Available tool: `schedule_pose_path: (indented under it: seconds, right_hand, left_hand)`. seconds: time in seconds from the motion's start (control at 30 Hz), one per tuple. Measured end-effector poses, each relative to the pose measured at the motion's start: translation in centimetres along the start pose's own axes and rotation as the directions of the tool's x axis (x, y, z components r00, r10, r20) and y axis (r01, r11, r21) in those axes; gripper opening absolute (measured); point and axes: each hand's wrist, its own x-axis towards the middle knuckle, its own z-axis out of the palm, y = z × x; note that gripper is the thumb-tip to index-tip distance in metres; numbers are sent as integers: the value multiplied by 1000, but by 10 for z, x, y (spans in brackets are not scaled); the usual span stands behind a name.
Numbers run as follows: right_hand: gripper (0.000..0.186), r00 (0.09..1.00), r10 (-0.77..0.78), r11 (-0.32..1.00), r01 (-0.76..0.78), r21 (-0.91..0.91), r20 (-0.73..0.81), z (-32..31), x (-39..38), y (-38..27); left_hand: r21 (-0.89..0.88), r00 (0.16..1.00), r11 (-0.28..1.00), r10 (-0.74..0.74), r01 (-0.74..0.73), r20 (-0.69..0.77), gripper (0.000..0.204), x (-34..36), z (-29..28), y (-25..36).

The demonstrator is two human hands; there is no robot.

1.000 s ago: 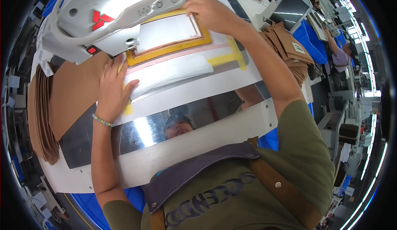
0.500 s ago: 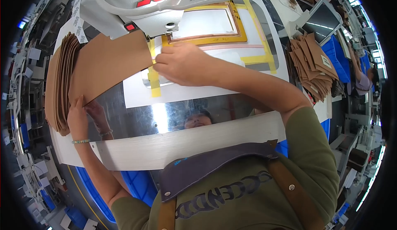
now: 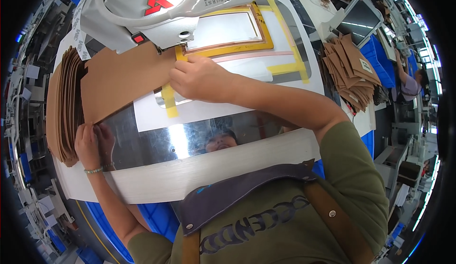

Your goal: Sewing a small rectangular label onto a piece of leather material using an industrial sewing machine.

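My left hand [image 3: 88,145] grips the lower-left corner of a flat brown sheet [image 3: 121,76], beside a standing stack of brown pieces [image 3: 61,107]. My right hand [image 3: 194,78] has curled fingers on that sheet's right end, just below a yellow frame [image 3: 263,31] around a white panel. The frame lies on white board [image 3: 223,112] with yellow tape strips [image 3: 285,68] and a pink strip. A grey sewing machine head [image 3: 128,14] overhangs the frame and the sheet's upper edge. Below the board, a polished metal plate [image 3: 142,145] reflects my left hand and a face.
A screen [image 3: 356,19] stands at the upper right, above piled brown pieces [image 3: 349,74]. Blue bins [image 3: 377,57] are at the right and under the table edge. A co-worker [image 3: 408,83] works at the far right, with another person at the upper right.
My right hand has left the frame's upper-right corner and moved down-left onto the brown sheet. My left hand has shifted down-left to the sheet's lower corner.
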Motion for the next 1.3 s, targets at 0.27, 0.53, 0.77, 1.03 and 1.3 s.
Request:
schedule_pose_path:
  seconds: [0.27,0.53,0.77,1.03,1.3]
  right_hand:
    - [10,986,54,993,-36,-114,159,-52,-63,55]
    - [8,932,130,971,-51,-234,337,-113,-140,105]
    - [14,905,303,942,-236,-241,299,-119,-173,112]
    - [56,713,603,795,-570,-205,358,-130,-201,76]
    - [60,654,645,754,-628,-191,396,-121,-209,65]
  left_hand:
    - [-63,916,918,383,-392,-117,31,68,18,73]
    - [-132,732,722,653,-679,-197,38,134,41,161]
    - [-193,733,709,671,-678,-113,40,141,43,186]
    - [-295,910,878,410,-378,54,50,109,38,196]
    - [-298,910,890,396,-346,123,49,102,38,197]
